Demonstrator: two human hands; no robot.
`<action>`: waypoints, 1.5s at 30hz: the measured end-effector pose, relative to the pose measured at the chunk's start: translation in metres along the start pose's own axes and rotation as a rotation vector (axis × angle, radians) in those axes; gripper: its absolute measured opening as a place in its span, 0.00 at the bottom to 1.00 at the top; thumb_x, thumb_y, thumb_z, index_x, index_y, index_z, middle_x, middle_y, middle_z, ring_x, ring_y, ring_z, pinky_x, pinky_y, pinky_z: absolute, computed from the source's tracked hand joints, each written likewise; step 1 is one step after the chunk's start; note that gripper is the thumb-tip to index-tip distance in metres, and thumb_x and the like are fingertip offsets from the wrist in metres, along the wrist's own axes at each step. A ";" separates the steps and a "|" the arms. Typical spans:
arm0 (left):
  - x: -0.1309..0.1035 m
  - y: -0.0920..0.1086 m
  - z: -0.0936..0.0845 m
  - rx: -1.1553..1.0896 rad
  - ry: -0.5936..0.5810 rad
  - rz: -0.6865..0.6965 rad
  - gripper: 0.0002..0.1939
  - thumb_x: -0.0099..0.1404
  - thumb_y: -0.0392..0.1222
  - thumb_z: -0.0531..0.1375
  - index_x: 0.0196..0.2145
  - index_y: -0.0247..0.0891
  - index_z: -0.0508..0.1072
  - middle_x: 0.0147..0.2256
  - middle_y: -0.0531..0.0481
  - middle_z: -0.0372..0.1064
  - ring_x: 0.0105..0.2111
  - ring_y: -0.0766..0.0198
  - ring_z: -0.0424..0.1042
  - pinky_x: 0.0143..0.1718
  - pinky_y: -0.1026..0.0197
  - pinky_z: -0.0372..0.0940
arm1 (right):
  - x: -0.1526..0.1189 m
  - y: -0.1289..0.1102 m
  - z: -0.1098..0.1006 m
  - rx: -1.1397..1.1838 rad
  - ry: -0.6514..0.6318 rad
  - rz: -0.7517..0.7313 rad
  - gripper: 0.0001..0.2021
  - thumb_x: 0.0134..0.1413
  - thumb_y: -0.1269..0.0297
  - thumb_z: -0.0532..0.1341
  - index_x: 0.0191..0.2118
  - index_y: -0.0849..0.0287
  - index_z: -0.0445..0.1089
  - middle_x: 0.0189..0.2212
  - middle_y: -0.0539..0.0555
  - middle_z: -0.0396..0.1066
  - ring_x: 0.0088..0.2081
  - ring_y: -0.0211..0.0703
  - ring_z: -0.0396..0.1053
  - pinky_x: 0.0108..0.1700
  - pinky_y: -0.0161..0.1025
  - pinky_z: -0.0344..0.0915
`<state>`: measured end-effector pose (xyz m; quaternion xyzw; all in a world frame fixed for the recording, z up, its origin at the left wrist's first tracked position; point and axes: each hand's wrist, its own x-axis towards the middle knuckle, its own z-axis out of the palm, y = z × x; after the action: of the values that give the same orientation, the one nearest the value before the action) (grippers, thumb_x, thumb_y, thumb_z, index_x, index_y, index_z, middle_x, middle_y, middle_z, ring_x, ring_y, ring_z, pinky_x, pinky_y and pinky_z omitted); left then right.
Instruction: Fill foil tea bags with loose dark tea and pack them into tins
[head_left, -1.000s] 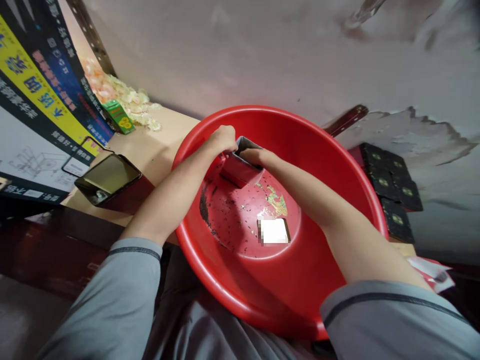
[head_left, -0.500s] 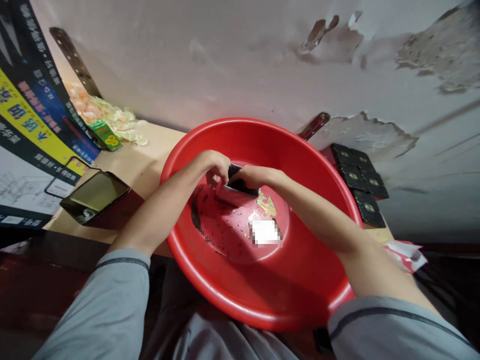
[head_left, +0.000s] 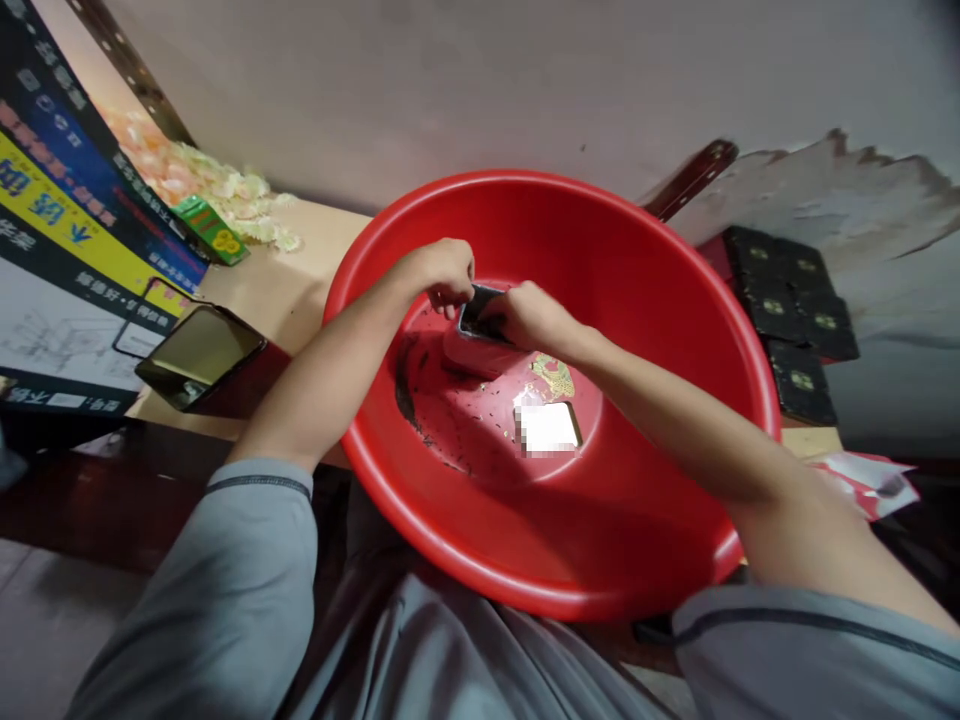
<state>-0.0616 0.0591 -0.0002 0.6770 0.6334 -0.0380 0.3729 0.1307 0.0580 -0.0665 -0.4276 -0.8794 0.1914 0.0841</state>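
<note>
A large red plastic basin (head_left: 547, 590) is in front of me. Inside it stands an open rectangular tin (head_left: 480, 357), reddish outside, with dark loose matter at its mouth. My left hand (head_left: 450, 275) is closed, its fingers pinching the tin's left rim. My right hand (head_left: 525, 315) bends over the opening with curled fingers reaching inside. Its fingertips are hidden, so what they grip cannot be seen. Dark leaf-like bits (head_left: 409, 395) are scattered over the basin floor. Nearer me lie a bright white rectangle (head_left: 551, 427), partly pixelated, and a gold-patterned patch (head_left: 553, 377).
On the wooden table (head_left: 322, 230), left of the basin, lies another open tin (head_left: 199, 360) with a wire clasp. Behind it are a green box (head_left: 210, 230), pale flowers (head_left: 232, 190) and a large printed carton (head_left: 67, 250). Several black-topped boxes (head_left: 780, 300) stand right, against the peeling wall.
The view has shifted, so the basin sits higher and looks larger. My right hand has gone from the tin's rim into its opening. The tin's mouth now shows more.
</note>
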 end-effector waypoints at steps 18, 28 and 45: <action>0.001 0.002 0.008 0.008 -0.003 0.033 0.24 0.63 0.26 0.64 0.57 0.28 0.82 0.35 0.45 0.81 0.45 0.53 0.82 0.46 0.62 0.72 | -0.029 -0.033 0.201 0.174 -0.355 -0.542 0.36 0.71 0.61 0.62 0.77 0.74 0.57 0.79 0.81 0.44 0.80 0.65 0.51 0.76 0.61 0.60; -0.006 0.006 0.007 -0.043 -0.007 0.017 0.25 0.63 0.25 0.67 0.58 0.30 0.82 0.37 0.45 0.82 0.46 0.51 0.82 0.47 0.59 0.72 | -0.075 -0.014 0.228 0.007 -0.111 -0.797 0.18 0.77 0.65 0.57 0.63 0.64 0.76 0.59 0.69 0.78 0.59 0.51 0.78 0.61 0.51 0.78; 0.005 -0.006 0.005 -0.020 -0.035 0.069 0.29 0.65 0.26 0.63 0.64 0.29 0.78 0.32 0.43 0.81 0.40 0.50 0.84 0.41 0.59 0.75 | -0.056 -0.020 0.124 -0.100 -0.056 -1.004 0.19 0.78 0.71 0.52 0.60 0.63 0.79 0.57 0.67 0.80 0.55 0.50 0.77 0.57 0.50 0.77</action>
<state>-0.0643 0.0599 -0.0087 0.6939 0.6034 -0.0306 0.3917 0.1125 -0.0302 -0.1703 0.0499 -0.9866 0.0962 0.1216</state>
